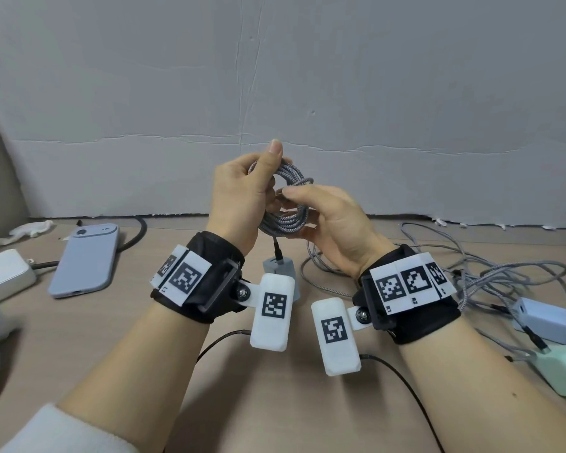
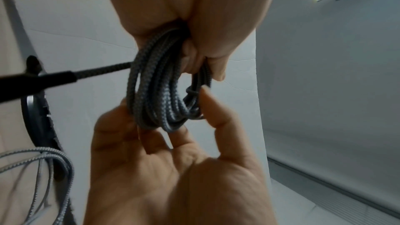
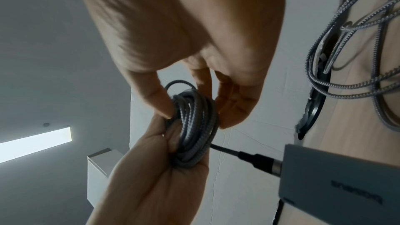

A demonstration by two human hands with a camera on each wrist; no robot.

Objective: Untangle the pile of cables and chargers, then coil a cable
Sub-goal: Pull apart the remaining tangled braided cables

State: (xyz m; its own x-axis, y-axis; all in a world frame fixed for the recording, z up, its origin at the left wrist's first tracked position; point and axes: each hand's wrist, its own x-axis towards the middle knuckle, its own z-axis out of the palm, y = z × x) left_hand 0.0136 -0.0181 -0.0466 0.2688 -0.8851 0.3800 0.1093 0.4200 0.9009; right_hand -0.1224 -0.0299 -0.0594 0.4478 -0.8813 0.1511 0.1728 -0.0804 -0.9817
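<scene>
Here the left hand (image 1: 239,197) grips the coiled cable (image 1: 286,220) and the right hand (image 1: 334,220) pinches it; the hanging charger (image 1: 280,268) could tug loops loose.

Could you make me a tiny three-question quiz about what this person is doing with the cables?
1. True or false: the coiled cable lies flat on the table.
2. Which hand grips the top of the coil: the left hand or the right hand?
3. The coil's free end is plugged into: A) the phone, B) the grey charger, C) the mint green charger.

Key: 1. False, both hands hold it in the air. 2. The left hand. 3. B.
</scene>
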